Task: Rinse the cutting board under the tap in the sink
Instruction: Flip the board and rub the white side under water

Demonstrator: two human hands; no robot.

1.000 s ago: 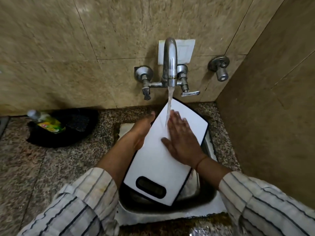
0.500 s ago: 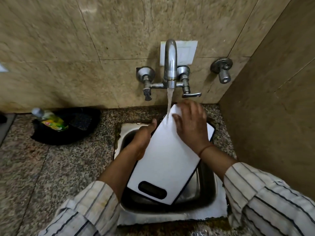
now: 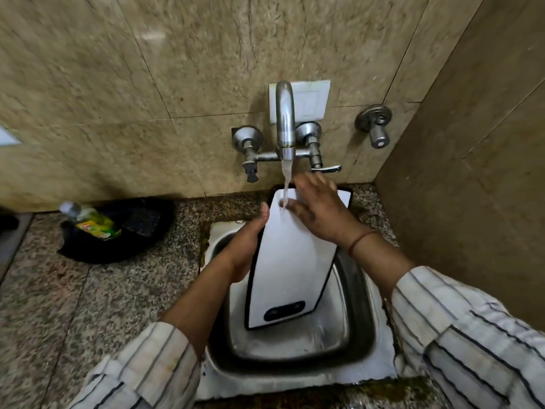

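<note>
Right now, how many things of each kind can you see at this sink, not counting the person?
White plastic cutting board: 1
Steel tap spout: 1
Metal wall valves: 3
Steel sink basin: 1
Clear bottle of green liquid: 1
Black bowl-like dish: 1
White wall plate: 1
Total: 9

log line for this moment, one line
rinsing | tap running | left hand grips cutting board edge | right hand flat on top | over sink

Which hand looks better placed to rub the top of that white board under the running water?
The right hand: it lies flat on the cutting board beside the water stream. The left hand has the board's left edge in its grip.
</note>
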